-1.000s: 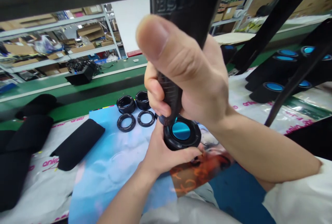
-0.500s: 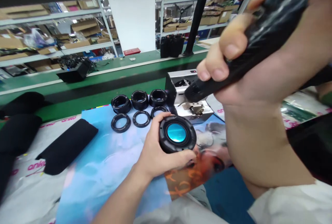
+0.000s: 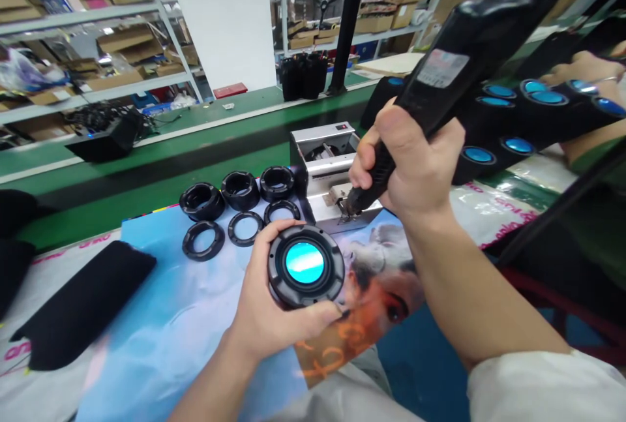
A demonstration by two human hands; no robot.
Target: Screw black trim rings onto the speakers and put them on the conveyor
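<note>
My left hand is wrapped around a round black lens unit with a bright cyan glass face, holding it just above the printed blue mat. My right hand grips a black electric screwdriver, its tip pointing down into the small silver screw feeder box. Behind the lens unit lie three black ring housings and three flat black rings.
A row of finished black units with cyan lenses lies at the right, where another person's hand rests. Black foam sleeves sit at the left. A green conveyor runs behind, with shelves of cartons beyond.
My right hand lifted the screwdriver off the lens unit, swung it up and right, then lowered its tip to the silver feeder box. The left hand drew the lens unit slightly left and nearer.
</note>
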